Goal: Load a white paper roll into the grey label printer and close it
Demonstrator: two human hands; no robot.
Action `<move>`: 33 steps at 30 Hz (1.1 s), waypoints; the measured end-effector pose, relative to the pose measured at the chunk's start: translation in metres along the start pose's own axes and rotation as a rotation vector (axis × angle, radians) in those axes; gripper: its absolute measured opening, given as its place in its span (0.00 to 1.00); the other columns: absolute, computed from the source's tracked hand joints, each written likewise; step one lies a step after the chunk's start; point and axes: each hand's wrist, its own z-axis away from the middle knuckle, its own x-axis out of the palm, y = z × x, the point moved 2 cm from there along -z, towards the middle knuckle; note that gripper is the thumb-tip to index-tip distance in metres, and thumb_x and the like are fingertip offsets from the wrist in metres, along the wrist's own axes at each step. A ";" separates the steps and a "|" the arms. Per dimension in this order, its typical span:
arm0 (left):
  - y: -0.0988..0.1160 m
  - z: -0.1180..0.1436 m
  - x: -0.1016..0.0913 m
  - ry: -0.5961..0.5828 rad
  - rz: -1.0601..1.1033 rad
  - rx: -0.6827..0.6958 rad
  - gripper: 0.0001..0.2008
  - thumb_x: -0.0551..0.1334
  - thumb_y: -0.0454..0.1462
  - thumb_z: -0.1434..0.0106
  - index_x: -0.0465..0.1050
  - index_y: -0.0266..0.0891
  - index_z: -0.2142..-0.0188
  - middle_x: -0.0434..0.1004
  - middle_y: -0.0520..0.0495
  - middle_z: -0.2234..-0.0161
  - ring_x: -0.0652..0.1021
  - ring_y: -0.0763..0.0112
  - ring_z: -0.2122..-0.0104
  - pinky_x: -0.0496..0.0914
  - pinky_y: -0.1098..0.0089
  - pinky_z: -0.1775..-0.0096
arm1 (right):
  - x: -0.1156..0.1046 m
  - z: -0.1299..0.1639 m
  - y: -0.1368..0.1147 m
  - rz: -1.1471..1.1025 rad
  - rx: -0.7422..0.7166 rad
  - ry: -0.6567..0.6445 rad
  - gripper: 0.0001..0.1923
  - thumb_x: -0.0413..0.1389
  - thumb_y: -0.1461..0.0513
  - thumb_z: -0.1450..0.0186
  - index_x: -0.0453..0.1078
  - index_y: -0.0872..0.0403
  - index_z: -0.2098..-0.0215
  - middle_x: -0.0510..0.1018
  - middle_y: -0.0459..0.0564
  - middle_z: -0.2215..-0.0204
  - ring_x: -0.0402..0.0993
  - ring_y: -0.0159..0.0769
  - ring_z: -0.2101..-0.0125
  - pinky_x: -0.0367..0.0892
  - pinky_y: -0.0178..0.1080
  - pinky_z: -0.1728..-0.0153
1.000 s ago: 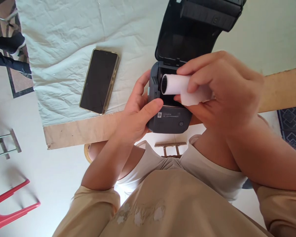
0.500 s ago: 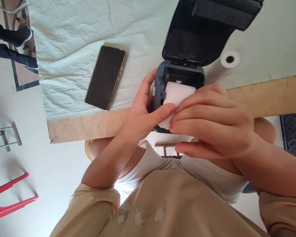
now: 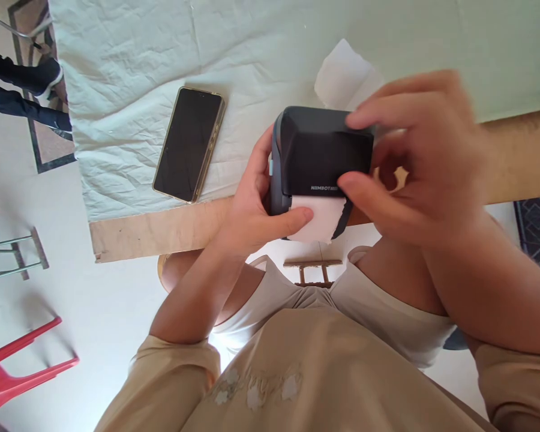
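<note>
Head view, sole camera. Finding one: the lid of the label printer [image 3: 324, 157] is now down, where half a second ago it stood open with the white roll seated in the bay, and a second ago I held that roll above the bay. The printer sits at the near edge of the table [image 3: 162, 231], partly on the pale cloth [image 3: 130, 72].

Finding two: a strip of paper [image 3: 320, 217] shows at the front slot, hanging below the lid's lower edge, its free end ragged. My judgement is that the roll is enclosed with its leader fed out.

Finding three: my left hand [image 3: 256, 210] grips the printer's left side, fingers closed about the body, thumb laid flat on the paper strip. My right hand [image 3: 425, 162] spans the lid, forefinger on the top edge, thumb at the lower right corner, fingers spread and pressing on the printer.

Finding four: a second white roll [image 3: 344, 78] lies on the cloth just behind the printer. A dark phone [image 3: 189, 144] lies face up to the left, apart from both hands. A red chair [image 3: 18, 372] stands on the floor, lower left.
</note>
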 end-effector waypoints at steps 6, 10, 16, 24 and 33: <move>0.016 0.007 0.009 0.028 -0.053 -0.099 0.36 0.81 0.58 0.40 0.77 0.54 0.37 0.82 0.51 0.57 0.87 0.62 0.63 0.81 0.65 0.66 | 0.009 0.000 0.004 -0.133 0.024 -0.237 0.42 0.61 0.37 0.25 0.52 0.39 0.22 0.69 0.52 0.30 0.80 0.34 0.48 0.81 0.32 0.67; -0.002 0.005 0.000 -0.071 -0.048 0.036 0.31 0.75 0.59 0.35 0.77 0.57 0.37 0.79 0.50 0.60 0.84 0.65 0.65 0.79 0.66 0.69 | 0.010 -0.002 0.009 -0.124 -0.031 -0.249 0.43 0.59 0.34 0.25 0.52 0.38 0.22 0.71 0.51 0.34 0.80 0.30 0.55 0.80 0.32 0.68; 0.010 0.005 0.007 0.021 -0.024 -0.138 0.30 0.80 0.57 0.38 0.78 0.52 0.41 0.84 0.50 0.55 0.86 0.63 0.61 0.85 0.63 0.61 | 0.009 0.000 0.011 -0.044 -0.044 -0.186 0.43 0.60 0.33 0.27 0.54 0.37 0.23 0.73 0.49 0.37 0.77 0.25 0.62 0.78 0.31 0.68; 0.020 0.006 0.011 0.020 -0.016 -0.197 0.37 0.81 0.58 0.40 0.75 0.48 0.38 0.88 0.45 0.52 0.89 0.50 0.54 0.86 0.59 0.57 | 0.011 0.004 0.007 -0.124 0.059 -0.186 0.41 0.60 0.34 0.26 0.56 0.34 0.23 0.73 0.46 0.49 0.68 0.20 0.70 0.63 0.25 0.78; 0.031 0.010 0.017 0.063 -0.024 -0.271 0.37 0.81 0.52 0.39 0.76 0.46 0.34 0.89 0.44 0.47 0.88 0.44 0.47 0.87 0.58 0.52 | 0.013 0.005 0.002 -0.048 -0.003 -0.118 0.39 0.54 0.32 0.25 0.56 0.34 0.22 0.72 0.49 0.49 0.67 0.27 0.67 0.69 0.34 0.72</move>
